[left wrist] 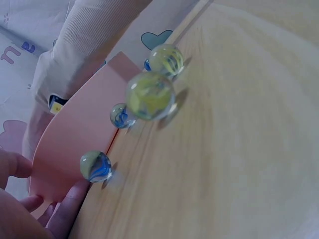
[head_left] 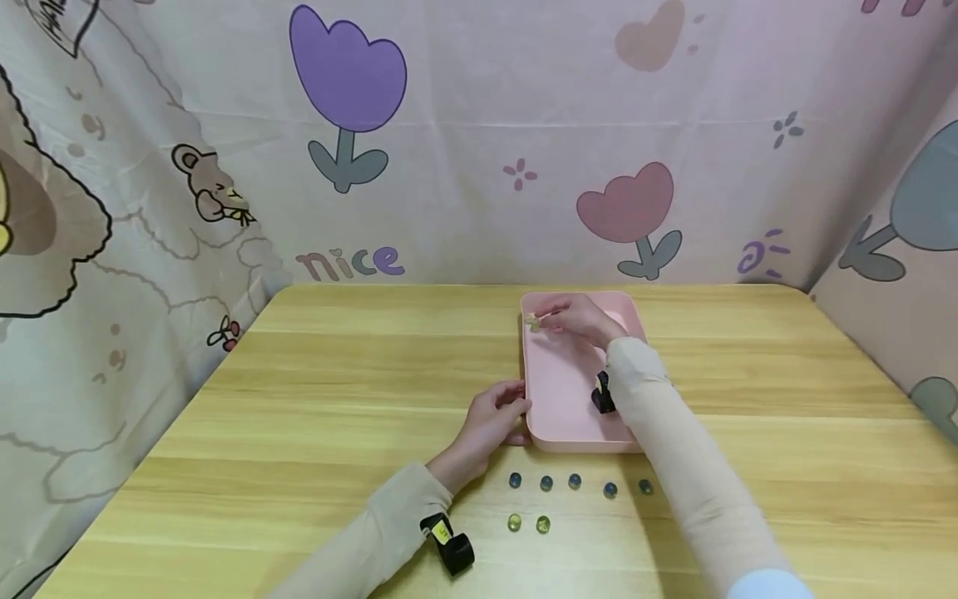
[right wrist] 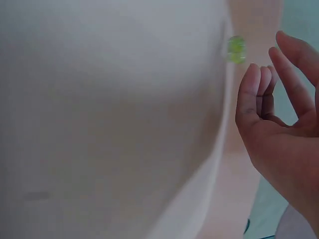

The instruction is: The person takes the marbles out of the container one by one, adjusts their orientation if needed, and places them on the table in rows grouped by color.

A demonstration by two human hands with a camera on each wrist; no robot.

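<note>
A shallow pink tray [head_left: 565, 399] lies on the wooden table. At its near left edge, my left hand [head_left: 490, 420] grips the wall; in the left wrist view, the fingers [left wrist: 70, 211] lie along the tray's side and base. Over the tray's far left corner reaches my right hand [head_left: 576, 320], its fingertips beside yellow-green marbles [head_left: 532, 322]. The right wrist view has the green glass [right wrist: 237, 49] against the tray wall, apart from the parted thumb and fingers [right wrist: 294, 89], with nothing held.
Several blue-streaked marbles [head_left: 546, 482] form a row just in front of the tray. Two yellow-green marbles [head_left: 515, 522] sit nearer, left of the right sleeve [head_left: 696, 474]. A printed cloth [head_left: 479, 166] hangs behind the wooden table [head_left: 337, 374].
</note>
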